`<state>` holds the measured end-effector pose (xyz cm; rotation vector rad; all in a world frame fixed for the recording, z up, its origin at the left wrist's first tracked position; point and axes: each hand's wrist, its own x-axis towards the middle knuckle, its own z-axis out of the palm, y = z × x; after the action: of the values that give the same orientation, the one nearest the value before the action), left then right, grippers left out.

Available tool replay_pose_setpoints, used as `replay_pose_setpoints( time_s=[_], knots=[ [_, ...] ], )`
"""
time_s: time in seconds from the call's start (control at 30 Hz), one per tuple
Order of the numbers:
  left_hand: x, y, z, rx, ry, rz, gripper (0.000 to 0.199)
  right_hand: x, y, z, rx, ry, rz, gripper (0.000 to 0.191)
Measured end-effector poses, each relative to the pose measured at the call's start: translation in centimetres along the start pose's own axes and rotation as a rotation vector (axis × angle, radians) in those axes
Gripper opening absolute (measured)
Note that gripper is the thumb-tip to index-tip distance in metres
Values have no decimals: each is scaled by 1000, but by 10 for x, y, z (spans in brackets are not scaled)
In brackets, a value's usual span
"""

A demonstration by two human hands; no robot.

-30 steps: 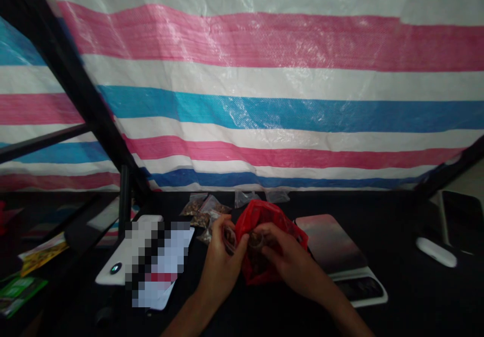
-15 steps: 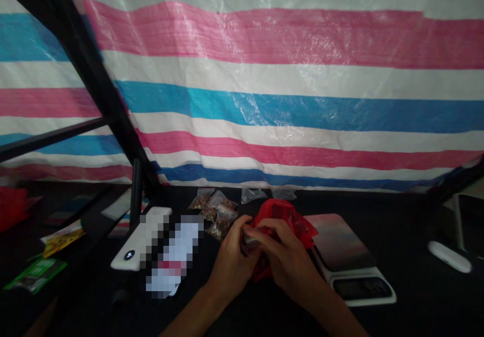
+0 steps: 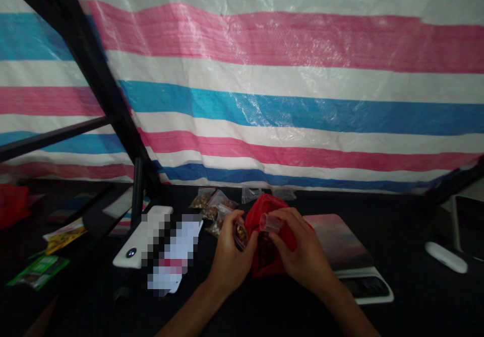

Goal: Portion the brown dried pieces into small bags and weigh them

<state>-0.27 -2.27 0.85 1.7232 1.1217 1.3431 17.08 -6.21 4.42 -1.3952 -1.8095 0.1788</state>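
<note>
My left hand (image 3: 231,256) is closed around a small clear zip bag (image 3: 240,234) with brownish-gold bits in it; its mouth faces the right hand. Between the fingers of my right hand (image 3: 302,246) is a small clear plastic cup (image 3: 269,222), tilted with its round opening to the left. Under and behind both hands stands a red plastic bag (image 3: 260,208), open at the top, with dark contents partly visible. Just beyond my left hand lie several filled zip bags (image 3: 209,208), and flat clear bags (image 3: 251,194) rest farther back.
A scale (image 3: 340,241) with a greyish-pink plate lies right of the red bag. To the left are a white device (image 3: 132,241) and a partly blurred-out white item (image 3: 177,256). Green (image 3: 40,271) and yellow (image 3: 66,236) packets lie far left; a white oblong object (image 3: 446,257) sits far right.
My hands have moved apart from being close together over the red bag. The right hand now shows the clear cup, and the filled zip bag is visible in the left.
</note>
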Motion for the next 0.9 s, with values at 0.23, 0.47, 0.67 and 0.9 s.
replay_pose_setpoints(
  time_s=[0.23, 0.47, 0.67, 0.9],
  knots=[
    [1, -2, -1, -6, 144, -22, 31, -4, 1, -5, -199, -172, -31, 48],
    [-1, -11, -8, 110, 146, 210, 28, -12, -25, 11, -43, -187, -226, 27],
    [-4, -12, -7, 141, 27, 361, 42, -11, -21, 20, -73, -149, -258, 9],
    [-3, -8, -5, 202, 35, 206, 49, -7, -15, 14, -25, -6, -154, 15]
  ],
)
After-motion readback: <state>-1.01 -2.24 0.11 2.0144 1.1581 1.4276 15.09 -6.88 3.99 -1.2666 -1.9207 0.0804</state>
